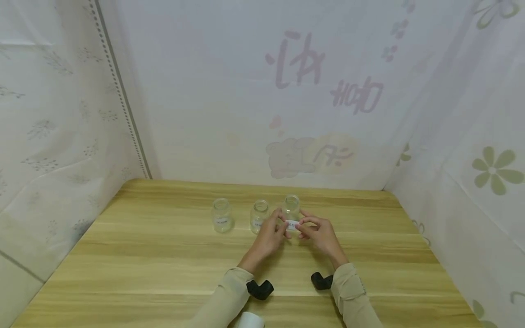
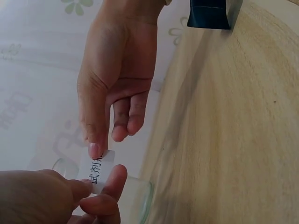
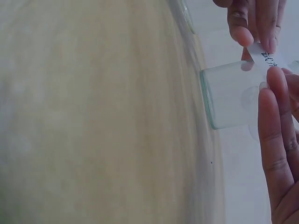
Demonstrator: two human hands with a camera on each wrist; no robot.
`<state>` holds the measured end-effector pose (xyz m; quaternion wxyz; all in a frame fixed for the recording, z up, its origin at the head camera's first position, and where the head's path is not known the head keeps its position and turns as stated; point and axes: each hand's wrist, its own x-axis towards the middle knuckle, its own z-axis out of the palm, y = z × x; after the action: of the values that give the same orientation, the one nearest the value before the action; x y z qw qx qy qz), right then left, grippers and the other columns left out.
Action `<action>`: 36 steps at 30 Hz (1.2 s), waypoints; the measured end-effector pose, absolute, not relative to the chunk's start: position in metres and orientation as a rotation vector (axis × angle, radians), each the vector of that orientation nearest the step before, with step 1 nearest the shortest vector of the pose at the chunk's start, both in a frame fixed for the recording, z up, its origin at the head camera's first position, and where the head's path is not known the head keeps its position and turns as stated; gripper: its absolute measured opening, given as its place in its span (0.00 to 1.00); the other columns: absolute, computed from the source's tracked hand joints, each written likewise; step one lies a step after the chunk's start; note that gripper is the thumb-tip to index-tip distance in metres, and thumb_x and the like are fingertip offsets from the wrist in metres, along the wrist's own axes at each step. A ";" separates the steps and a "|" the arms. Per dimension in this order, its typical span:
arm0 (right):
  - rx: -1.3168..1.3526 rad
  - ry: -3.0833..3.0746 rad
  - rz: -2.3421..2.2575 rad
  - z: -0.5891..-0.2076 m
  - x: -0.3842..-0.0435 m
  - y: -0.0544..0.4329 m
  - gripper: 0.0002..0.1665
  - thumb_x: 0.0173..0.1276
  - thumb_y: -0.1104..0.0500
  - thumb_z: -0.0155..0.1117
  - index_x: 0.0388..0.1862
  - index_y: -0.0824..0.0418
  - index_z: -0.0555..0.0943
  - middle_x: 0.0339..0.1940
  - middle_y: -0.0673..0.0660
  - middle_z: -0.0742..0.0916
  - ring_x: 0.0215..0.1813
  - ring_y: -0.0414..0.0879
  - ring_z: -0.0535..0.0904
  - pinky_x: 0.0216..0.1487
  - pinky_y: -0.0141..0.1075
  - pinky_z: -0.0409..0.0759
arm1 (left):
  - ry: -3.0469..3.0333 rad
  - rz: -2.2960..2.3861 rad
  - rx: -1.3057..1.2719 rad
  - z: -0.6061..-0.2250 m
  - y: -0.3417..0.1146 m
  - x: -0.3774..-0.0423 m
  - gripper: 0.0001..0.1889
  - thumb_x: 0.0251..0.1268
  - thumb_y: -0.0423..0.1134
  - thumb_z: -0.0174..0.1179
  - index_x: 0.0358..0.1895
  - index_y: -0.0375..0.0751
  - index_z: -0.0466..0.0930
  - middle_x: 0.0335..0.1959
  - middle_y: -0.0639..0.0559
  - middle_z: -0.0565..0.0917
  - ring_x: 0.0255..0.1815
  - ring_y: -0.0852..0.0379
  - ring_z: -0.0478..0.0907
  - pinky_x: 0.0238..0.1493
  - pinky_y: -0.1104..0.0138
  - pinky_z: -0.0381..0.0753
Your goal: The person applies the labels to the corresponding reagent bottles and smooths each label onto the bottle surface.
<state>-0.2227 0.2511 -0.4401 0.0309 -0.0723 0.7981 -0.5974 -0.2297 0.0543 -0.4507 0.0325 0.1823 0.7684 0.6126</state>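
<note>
A small white label with dark handwriting is stretched between both hands in front of the right glass jar. My left hand pinches its left end between thumb and finger, and my right hand pinches the other end. In the left wrist view, written characters show on the label between the thumbs. The right wrist view has the clear jar standing just behind the label; whether the label touches the glass I cannot tell.
Two more open glass jars stand to the left, the left jar and the middle jar, each bearing a white label. A white cylindrical object lies by the left forearm. Black wrist devices sit at both cuffs. Patterned curtains surround the wooden table.
</note>
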 end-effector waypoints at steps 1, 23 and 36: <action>-0.214 2.462 -1.842 -0.440 -0.222 0.251 0.09 0.73 0.64 0.69 0.44 0.72 0.85 0.77 0.65 0.72 0.32 0.53 0.88 0.39 0.42 0.88 | 2.363 1.889 0.559 -0.452 0.054 -0.229 0.07 0.83 0.31 0.50 0.53 0.29 0.71 0.46 0.29 0.85 0.28 0.43 0.86 0.16 0.75 0.60; -0.081 2.597 -1.825 -0.440 -0.223 0.251 0.09 0.69 0.63 0.73 0.44 0.69 0.89 0.66 0.62 0.83 0.42 0.51 0.88 0.40 0.37 0.87 | 2.410 1.891 0.563 -0.448 0.054 -0.231 0.03 0.80 0.32 0.55 0.46 0.35 0.76 0.68 0.27 0.74 0.23 0.44 0.87 0.13 0.75 0.58; -0.090 2.619 -1.814 -0.442 -0.219 0.251 0.10 0.69 0.63 0.73 0.44 0.69 0.90 0.65 0.61 0.83 0.44 0.47 0.87 0.39 0.38 0.87 | 2.386 1.904 0.533 -0.453 0.052 -0.225 0.04 0.80 0.33 0.55 0.46 0.35 0.77 0.75 0.28 0.66 0.25 0.46 0.88 0.14 0.75 0.60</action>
<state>-0.2191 0.2512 -0.4420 -0.0228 -0.0282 0.8215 -0.5691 -0.2252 0.0523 -0.4530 0.0215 0.1718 0.7697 0.6145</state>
